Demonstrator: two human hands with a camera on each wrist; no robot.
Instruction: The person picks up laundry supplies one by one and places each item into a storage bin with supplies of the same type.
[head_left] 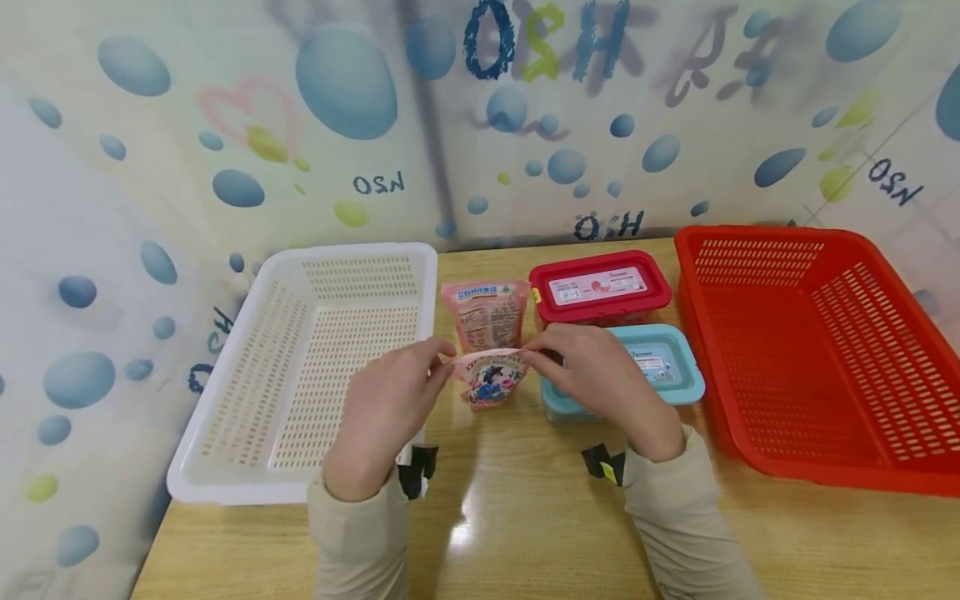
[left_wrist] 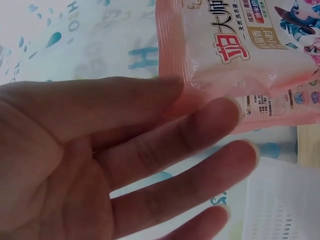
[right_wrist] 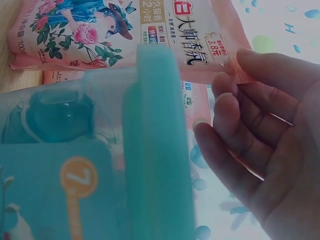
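Note:
Both hands hold a pink laundry detergent pouch with a printed figure and roses on its front. My left hand pinches one top corner between thumb and forefinger, its other fingers spread loosely in the left wrist view. At the opposite corner, my right hand pinches the pouch's edge. Directly behind it is a second pink pouch, back print showing, partly covered by the held one. Beside the right hand sits a tub with a light-blue lid, overlapped by that hand in the head view.
A tub with a red lid stands behind the blue-lidded one. To the left is a white plastic basket; a red basket stands on the right. A patterned sheet rises behind the wooden table.

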